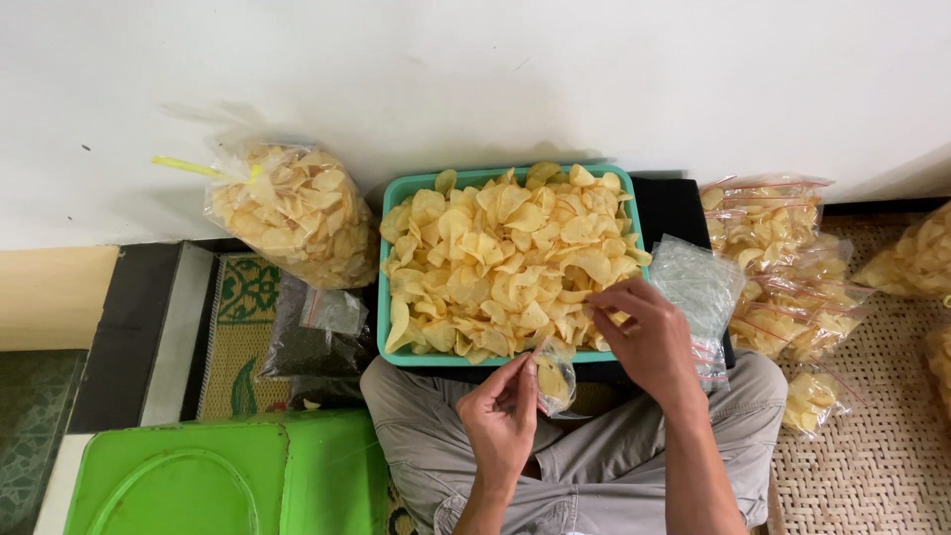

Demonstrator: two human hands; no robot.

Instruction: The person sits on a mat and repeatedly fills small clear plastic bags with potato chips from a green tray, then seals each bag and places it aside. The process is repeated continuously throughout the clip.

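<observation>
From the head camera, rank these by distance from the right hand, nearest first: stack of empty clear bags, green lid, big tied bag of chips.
From the right hand:
1. Stack of empty clear bags, just to its right.
2. Big tied bag of chips, far left against the wall.
3. Green lid, bottom left corner.

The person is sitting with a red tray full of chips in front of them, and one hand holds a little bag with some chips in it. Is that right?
Not quite. The tray is teal green, not red, as the head view shows. The rest holds: it sits in front of the seated person, heaped with chips, and the left hand holds a little bag with some chips in it.
</observation>
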